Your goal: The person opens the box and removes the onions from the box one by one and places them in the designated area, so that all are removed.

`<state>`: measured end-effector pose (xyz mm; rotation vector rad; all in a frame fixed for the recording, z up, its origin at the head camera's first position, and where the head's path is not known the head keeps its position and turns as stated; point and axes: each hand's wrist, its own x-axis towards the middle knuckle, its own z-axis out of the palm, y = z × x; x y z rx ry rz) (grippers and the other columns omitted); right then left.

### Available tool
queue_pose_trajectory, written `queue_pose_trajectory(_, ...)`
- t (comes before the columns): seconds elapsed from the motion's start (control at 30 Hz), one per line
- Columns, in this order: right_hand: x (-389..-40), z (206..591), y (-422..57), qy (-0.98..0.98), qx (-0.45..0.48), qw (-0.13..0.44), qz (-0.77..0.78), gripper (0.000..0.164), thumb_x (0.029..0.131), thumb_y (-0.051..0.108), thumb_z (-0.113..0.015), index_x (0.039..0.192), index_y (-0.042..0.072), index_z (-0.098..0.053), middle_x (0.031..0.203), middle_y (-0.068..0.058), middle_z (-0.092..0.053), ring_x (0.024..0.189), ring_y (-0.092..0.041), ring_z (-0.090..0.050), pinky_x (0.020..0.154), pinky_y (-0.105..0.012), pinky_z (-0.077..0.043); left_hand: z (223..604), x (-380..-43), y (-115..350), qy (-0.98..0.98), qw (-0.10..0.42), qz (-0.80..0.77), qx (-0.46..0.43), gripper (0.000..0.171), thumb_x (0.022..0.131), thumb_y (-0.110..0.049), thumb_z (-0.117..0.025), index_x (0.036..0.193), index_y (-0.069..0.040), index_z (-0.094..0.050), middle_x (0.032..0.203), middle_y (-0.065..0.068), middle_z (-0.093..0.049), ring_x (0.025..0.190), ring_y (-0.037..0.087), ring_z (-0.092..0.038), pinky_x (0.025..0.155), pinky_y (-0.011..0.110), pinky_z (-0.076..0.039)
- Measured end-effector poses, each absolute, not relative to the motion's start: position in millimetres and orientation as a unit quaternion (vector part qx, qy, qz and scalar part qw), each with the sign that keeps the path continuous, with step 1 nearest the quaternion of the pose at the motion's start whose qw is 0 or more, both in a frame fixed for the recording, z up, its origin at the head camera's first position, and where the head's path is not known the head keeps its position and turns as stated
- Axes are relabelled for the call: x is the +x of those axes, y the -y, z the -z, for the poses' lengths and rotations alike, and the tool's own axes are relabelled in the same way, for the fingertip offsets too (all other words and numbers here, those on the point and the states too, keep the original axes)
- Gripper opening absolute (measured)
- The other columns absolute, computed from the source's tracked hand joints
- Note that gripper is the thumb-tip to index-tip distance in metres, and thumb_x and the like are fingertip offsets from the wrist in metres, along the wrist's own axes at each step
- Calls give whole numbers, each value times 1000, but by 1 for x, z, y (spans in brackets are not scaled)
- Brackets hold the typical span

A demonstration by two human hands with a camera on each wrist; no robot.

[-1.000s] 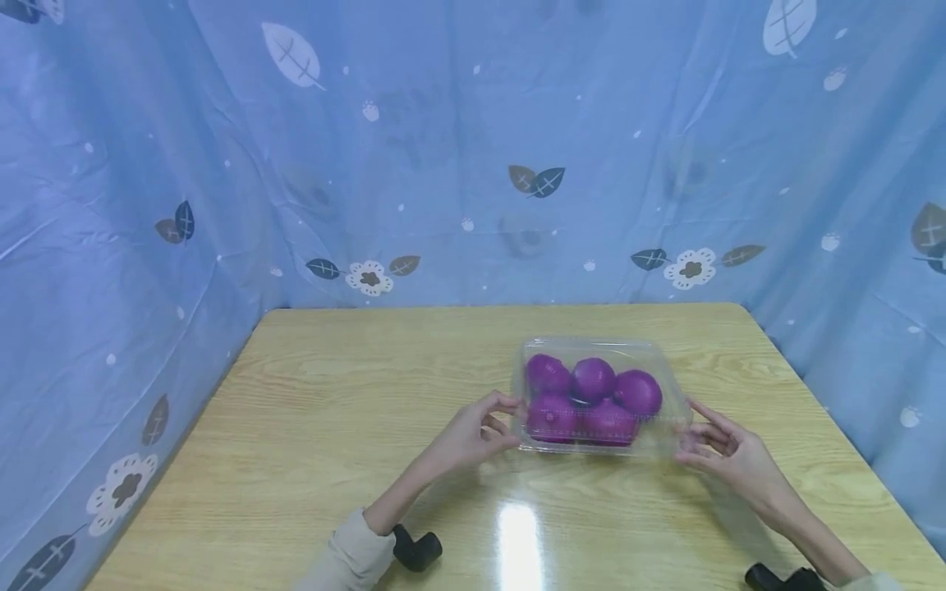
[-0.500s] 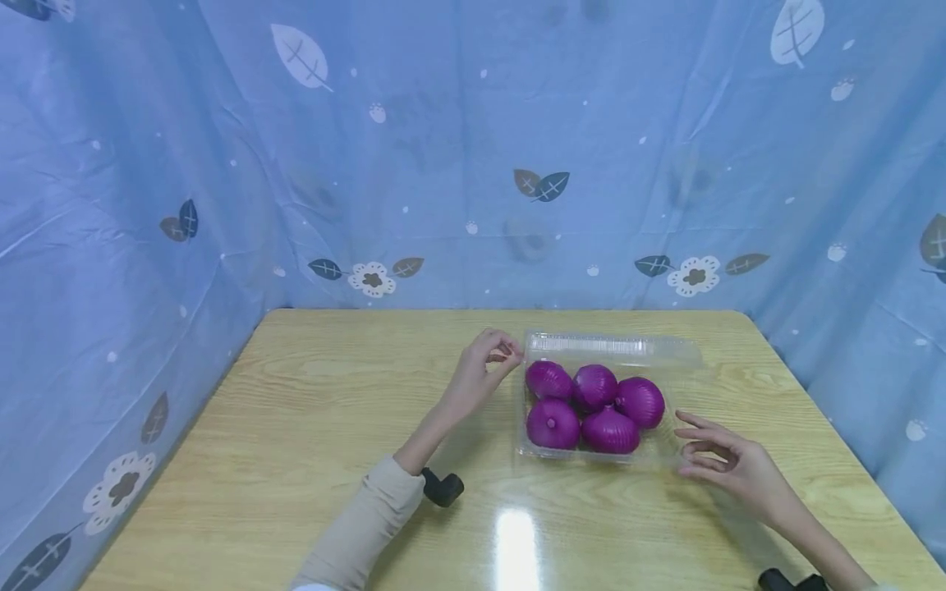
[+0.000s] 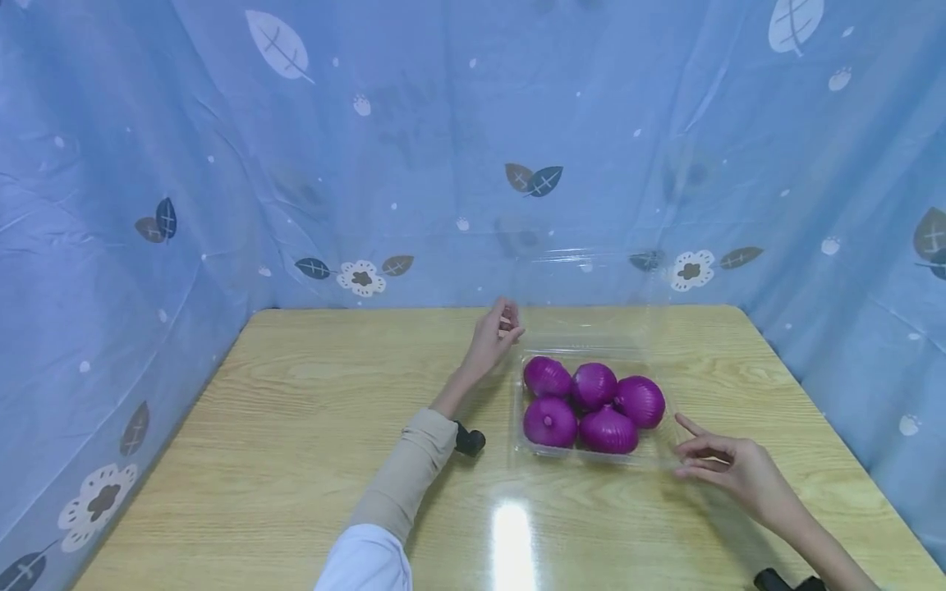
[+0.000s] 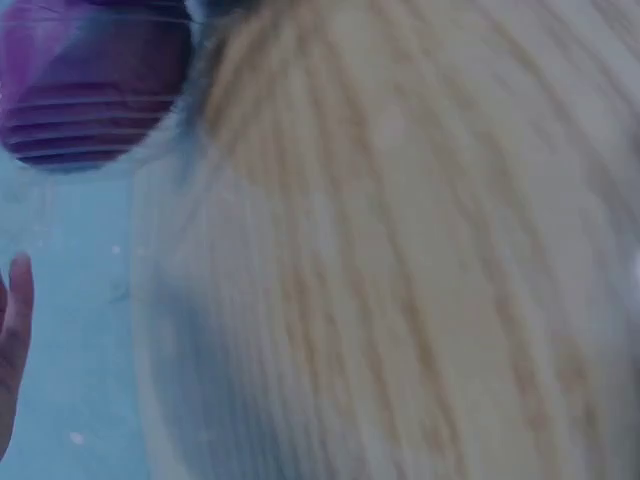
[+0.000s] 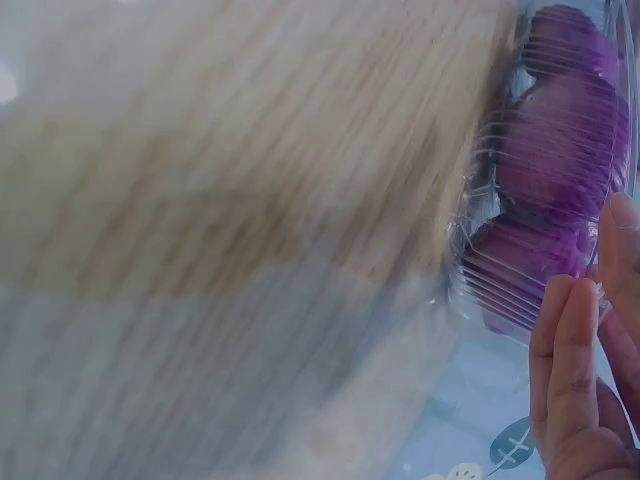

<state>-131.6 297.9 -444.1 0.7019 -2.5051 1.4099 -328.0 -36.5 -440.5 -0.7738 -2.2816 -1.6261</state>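
Observation:
A clear plastic clamshell box [image 3: 572,458] holds several purple onions [image 3: 608,429]. Its see-through lid [image 3: 591,256] stands raised at the back, seen against the curtain. My left hand [image 3: 488,338] has curled fingers at the lid's left edge and pinches it. On the other side, my right hand [image 3: 739,472] pinches the box near its front right corner. The right wrist view shows those fingers [image 5: 572,365] and thumb meeting at the box rim, close to the onions [image 5: 555,140]. In the left wrist view only a finger [image 4: 14,325] shows, below an onion [image 4: 95,85] behind clear plastic.
The box rests on a wood-grain table [image 3: 296,427], right of its middle. A blue patterned curtain [image 3: 414,148] hangs behind and along both sides. Black wrist mounts [image 3: 470,441] sit by the forearms, and a bright reflection lies at the table's front.
The lid has swung from over the onions up to the back. My left hand has moved away from me with it, while my right hand has stayed by the front right corner.

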Motion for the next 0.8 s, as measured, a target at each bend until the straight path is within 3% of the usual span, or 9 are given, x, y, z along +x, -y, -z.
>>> queue_pose_trajectory(0.13, -126, 444, -297, 852, 218, 102, -465, 22, 67, -12, -77, 86, -6, -69, 126, 31, -47, 84, 3, -65, 65, -16, -55, 440, -336, 34, 780, 90, 563, -257, 25, 88, 8, -62, 108, 5, -47, 90, 19, -55, 83, 41, -66, 67, 31, -60)
queue_pose_trajectory(0.33, -115, 449, -296, 866, 184, 119, -449, 21, 66, -9, -79, 84, -2, -70, 125, 32, -46, 83, 7, -64, 64, -13, -54, 440, -348, 22, 764, 47, 588, -261, 27, 88, 11, -59, 113, 11, -46, 99, 34, -59, 89, 49, -62, 75, 48, -58)
queue_pose_trajectory(0.47, -112, 452, -301, 858, 211, 123, -452, 24, 65, -12, -79, 85, -1, -70, 129, 29, -47, 81, 4, -66, 64, -14, -54, 450, -353, 20, 779, 15, 587, -219, 28, 89, 5, -62, 114, 14, -53, 102, 29, -63, 94, 40, -63, 83, 39, -56)
queue_pose_trajectory(0.57, -116, 450, -308, 849, 240, 109, -459, 27, 67, -13, -78, 89, 0, -70, 132, 25, -49, 85, 1, -67, 68, -15, -55, 474, -371, 23, 771, -7, 603, -206, 30, 89, -11, -68, 112, 7, -61, 100, 17, -67, 94, 27, -65, 84, 29, -55)
queue_pose_trajectory(0.7, -126, 444, -321, 837, 267, 71, -472, 27, 71, -13, -75, 95, -2, -70, 136, 22, -49, 96, 1, -64, 73, -17, -55, 511, -409, 23, 771, -34, 607, -188, 31, 87, -23, -72, 111, -2, -67, 98, 8, -68, 93, 20, -65, 79, 27, -56)
queue_pose_trajectory(0.8, -134, 441, -326, 826, 287, 42, -483, 26, 74, -14, -71, 98, -4, -69, 137, 21, -48, 105, 2, -61, 74, -17, -55, 543, -437, 24, 782, -42, 600, -167, 33, 87, -22, -72, 112, -2, -67, 98, 9, -70, 92, 20, -66, 76, 29, -57)
